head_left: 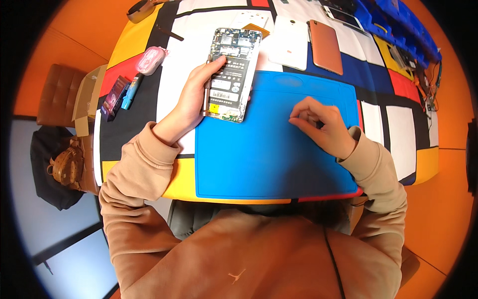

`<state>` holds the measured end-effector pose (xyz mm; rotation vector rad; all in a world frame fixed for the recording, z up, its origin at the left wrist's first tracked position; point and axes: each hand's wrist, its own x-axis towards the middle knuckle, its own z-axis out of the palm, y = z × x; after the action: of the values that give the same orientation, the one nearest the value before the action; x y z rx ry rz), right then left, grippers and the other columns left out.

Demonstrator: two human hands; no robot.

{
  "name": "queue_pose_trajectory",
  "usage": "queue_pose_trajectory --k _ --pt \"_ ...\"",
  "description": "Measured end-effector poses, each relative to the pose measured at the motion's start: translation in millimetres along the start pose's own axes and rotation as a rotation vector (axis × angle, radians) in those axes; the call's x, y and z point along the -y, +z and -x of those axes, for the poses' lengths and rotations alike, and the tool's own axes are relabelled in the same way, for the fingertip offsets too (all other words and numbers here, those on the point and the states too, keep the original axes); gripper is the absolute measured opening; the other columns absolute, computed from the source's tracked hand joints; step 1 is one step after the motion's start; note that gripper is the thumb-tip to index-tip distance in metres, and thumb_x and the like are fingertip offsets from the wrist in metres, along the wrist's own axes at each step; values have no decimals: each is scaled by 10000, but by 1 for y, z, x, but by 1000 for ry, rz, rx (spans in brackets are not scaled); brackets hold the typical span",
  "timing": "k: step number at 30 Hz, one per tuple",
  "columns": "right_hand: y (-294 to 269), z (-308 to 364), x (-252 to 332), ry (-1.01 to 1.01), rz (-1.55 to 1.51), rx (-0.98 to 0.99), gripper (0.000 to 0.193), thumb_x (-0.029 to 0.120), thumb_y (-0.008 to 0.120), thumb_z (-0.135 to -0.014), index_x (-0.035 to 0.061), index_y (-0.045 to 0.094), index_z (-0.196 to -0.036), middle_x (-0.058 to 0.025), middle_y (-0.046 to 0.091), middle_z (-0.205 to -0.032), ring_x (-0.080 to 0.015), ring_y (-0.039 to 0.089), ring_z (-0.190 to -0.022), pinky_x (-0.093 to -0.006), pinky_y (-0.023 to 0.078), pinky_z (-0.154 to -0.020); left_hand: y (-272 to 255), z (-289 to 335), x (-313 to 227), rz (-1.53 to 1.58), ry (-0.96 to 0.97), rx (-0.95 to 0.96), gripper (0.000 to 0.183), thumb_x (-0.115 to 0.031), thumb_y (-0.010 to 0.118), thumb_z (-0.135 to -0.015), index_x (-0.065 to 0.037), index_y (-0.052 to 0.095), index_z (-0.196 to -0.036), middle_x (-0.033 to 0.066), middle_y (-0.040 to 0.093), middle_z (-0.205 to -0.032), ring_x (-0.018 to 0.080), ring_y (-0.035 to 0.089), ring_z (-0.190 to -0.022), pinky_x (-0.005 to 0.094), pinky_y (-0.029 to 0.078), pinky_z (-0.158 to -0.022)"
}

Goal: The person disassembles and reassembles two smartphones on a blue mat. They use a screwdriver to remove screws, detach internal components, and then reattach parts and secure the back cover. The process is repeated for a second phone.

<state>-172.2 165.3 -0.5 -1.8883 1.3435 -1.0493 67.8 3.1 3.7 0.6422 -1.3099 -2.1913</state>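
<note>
A smartphone (233, 74) with its back cover off is held up in my left hand (190, 94), thumb lying over its left edge and fingers behind it. Its bare circuit board fills the far end, a black battery with a white label lies in the middle, and a yellow patch shows at the near end. Below the phone and to its right spreads a blue work mat (239, 164). Over the mat's right part hovers my right hand (324, 125), fingers curled and thumb against the index finger. Whatever that pinch may hold is too small to make out.
Beyond the mat lie a white phone cover (289, 44) and an orange phone-shaped panel (326, 47). Blue parts bins (403, 25) line the far right. On the left are a pink case (151, 60), a blue tube (131, 92) and a small dark box (114, 98).
</note>
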Motion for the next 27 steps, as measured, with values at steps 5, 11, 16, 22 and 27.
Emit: queue_pose_trajectory --k 5,11,16,22,27 --pt "-6 -18 8 128 19 120 88 59 708 -901 44 634 -946 1 455 -569 -44 345 -481 -244 280 -461 -6 -4 3 92 17 -49 483 -392 397 -1041 5 597 -1231 194 720 -1011 264 735 -854 348 607 -779" --pt "-2 -61 2 81 201 69 104 134 683 -937 33 661 -939 -9 503 -589 -47 387 -500 -244 296 -471 -5 -3 9 16 39 -143 459 -374 401 -1049 0 593 -1232 145 718 -1057 202 731 -875 311 602 -789" --pt "18 -78 -12 -91 365 -73 192 209 642 -952 42 610 -863 -98 568 -602 -243 538 -516 -363 411 -498 -2 -1 6 -74 59 -100 466 -370 421 -1052 36 629 -1150 122 727 -990 151 727 -818 256 590 -735" --pt "19 -75 -9 -85 452 -43 159 182 657 -930 83 550 -867 -99 610 -640 -306 608 -541 -380 449 -482 5 3 5 -147 58 -179 369 -299 554 -1008 38 607 -1146 132 724 -943 174 726 -767 269 593 -684" --pt "22 -74 -14 -174 410 -149 131 123 699 -896 89 580 -938 -42 467 -569 -188 479 -475 -319 369 -460 4 5 2 -147 23 -177 355 -276 535 -1012 43 594 -1156 146 723 -947 183 729 -770 286 606 -700"
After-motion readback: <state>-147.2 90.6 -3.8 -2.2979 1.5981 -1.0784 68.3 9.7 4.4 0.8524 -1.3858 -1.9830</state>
